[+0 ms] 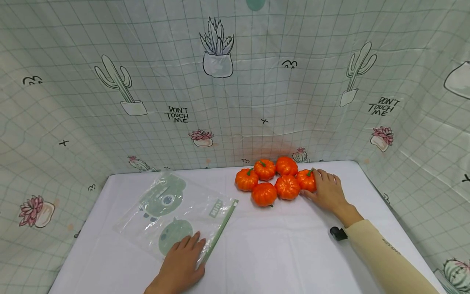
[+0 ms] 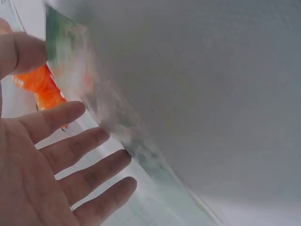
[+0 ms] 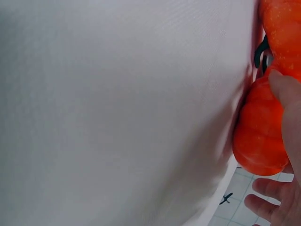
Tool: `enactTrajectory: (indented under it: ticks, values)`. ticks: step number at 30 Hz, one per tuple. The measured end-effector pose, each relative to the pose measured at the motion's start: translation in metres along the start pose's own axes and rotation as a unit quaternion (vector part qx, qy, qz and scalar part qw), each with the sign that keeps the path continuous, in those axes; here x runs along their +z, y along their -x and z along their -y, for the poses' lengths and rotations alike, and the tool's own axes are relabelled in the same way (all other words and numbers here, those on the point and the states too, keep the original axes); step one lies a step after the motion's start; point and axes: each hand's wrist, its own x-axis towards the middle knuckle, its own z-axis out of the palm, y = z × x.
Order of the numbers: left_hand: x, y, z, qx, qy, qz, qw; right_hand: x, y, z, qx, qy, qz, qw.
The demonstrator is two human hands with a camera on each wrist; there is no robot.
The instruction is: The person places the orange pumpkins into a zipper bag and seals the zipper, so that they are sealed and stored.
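Several small orange pumpkins with green stems sit in a cluster at the back of the table. My right hand (image 1: 327, 191) is at the rightmost pumpkin (image 1: 305, 180), thumb on its near side and index finger by the stem. In the right wrist view that pumpkin (image 3: 261, 127) lies between thumb and index finger, the other fingers standing away from it. On the left, a clear zip bag (image 1: 200, 208) with green animal prints and a green slider edge lies flat. My left hand (image 1: 183, 261) rests on its near corner, fingers spread and straight.
A small black object (image 1: 338, 233) lies on the white-covered table (image 1: 271, 253) beside my right forearm. A patterned cloth (image 1: 242, 98) hangs behind the table and along both sides. The nearest pumpkin (image 1: 264, 194) sits to the right of the bag's slider edge.
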Motion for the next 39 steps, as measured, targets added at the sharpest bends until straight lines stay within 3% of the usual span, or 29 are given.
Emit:
enactTrajectory:
  ticks: [6,11,15,19,28,31,35,39]
  values:
    - [0.003,0.0,-0.002,0.022,-0.026,-0.039,0.9987,0.0,-0.001,0.001,0.003,0.006,0.004,1.0]
    - [0.007,0.0,-0.001,0.066,-0.088,-0.11,0.9877,0.0,-0.001,0.0,0.003,0.006,0.001,1.0]
    - [0.008,-0.003,-0.002,0.075,-0.116,-0.129,0.982,0.001,-0.001,0.0,0.003,0.005,-0.004,1.0]
    - [0.006,-0.006,-0.005,0.063,-0.116,-0.129,0.9828,0.001,-0.001,0.001,0.003,0.002,-0.007,1.0]
    - [0.009,-0.009,-0.007,0.051,-0.07,-0.219,0.9719,0.001,-0.002,0.003,0.005,-0.006,-0.02,0.9998]
    - [0.011,-0.011,-0.005,0.069,-0.041,-0.271,0.9592,0.002,-0.002,0.003,0.006,-0.011,-0.024,0.9996]
    - [0.014,-0.015,-0.005,0.093,-0.013,-0.349,0.9323,0.001,-0.001,0.003,0.006,-0.012,-0.031,0.9994]
    - [0.015,-0.018,-0.005,0.095,-0.005,-0.398,0.9123,0.001,0.0,0.003,0.008,-0.015,-0.037,0.9992]
